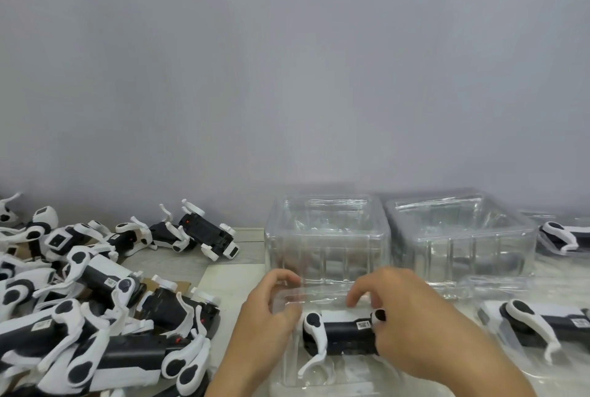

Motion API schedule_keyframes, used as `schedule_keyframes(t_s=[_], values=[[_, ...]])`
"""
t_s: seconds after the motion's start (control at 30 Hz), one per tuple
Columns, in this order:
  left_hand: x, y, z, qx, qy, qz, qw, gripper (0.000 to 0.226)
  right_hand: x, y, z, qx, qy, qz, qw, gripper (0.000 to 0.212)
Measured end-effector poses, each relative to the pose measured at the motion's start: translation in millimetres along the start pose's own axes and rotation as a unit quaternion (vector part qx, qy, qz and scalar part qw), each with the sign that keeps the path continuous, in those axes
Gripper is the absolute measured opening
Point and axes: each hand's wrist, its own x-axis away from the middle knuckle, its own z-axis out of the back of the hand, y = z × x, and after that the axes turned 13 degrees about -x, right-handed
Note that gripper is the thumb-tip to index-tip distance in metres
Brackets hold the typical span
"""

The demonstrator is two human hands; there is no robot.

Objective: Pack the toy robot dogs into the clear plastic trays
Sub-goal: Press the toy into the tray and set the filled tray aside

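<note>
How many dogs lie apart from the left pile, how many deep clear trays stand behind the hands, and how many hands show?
Dogs: 3 (near dog, right dog, far dog)
Deep trays: 2 (left tray, right tray)
Hands: 2 (left hand, right hand)
Total: 7

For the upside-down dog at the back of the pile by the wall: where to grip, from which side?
Probably the black body, pinched across its long flanks from above. It lies belly-up and slanted, with the white legs splayed at both ends, so the mid-body is the only bare, straight span. Come from the tray side; another dog crowds its other flank.
</note>
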Motion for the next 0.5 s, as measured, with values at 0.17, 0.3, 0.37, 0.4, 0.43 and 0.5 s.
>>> schedule_keyframes(t_s=[0.17,0.3,0.37,0.4,0.43,0.5], values=[[-3,1,11,-0.061,0.148,0.002,0.987,0.023,1,-28,-11,-0.03,0.053,0.11,0.992,0.041],[0,13,20,-0.133,0.126,0.123,0.975,0.043,3,-44,-17,-0.077,0.043,0.146,0.985,0.039],[5,22,18,-0.188,0.078,0.155,0.967,0.052,3,-47,-16,-0.088,0.042,0.157,0.983,0.038],[7,26,18,-0.203,0.074,0.158,0.963,0.054,3,-47,-15,-0.091,0.042,0.161,0.982,0.037],[7,28,17,-0.198,0.068,0.155,0.966,0.055,3,-47,-14,-0.096,0.043,0.163,0.981,0.037],[8,35,14,-0.128,0.029,0.165,0.977,0.054,3,-45,-12,-0.107,0.051,0.164,0.979,0.035]])
